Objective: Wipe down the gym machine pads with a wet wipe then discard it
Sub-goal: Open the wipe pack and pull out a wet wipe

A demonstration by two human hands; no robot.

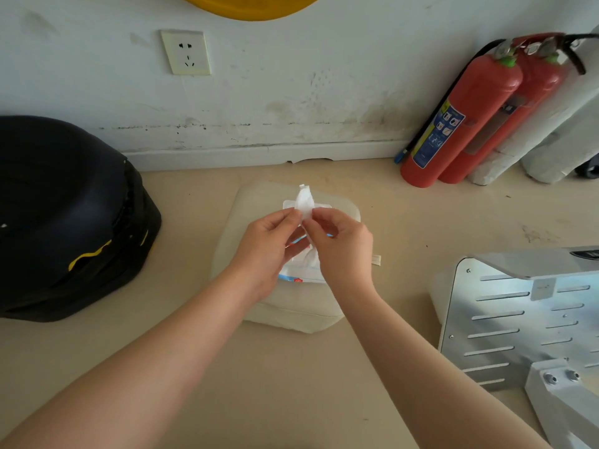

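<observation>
Glossy red extinguisher [460, 121]; brushed metal panel [518, 319]; matt cloth cushion [291, 315].

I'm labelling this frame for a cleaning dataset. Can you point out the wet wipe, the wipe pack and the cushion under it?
wet wipe [304, 202]: head view, on its twisted white middle.
wipe pack [303, 277]: head view, on its near edge.
cushion [291, 315]: head view, on its near side.
</observation>
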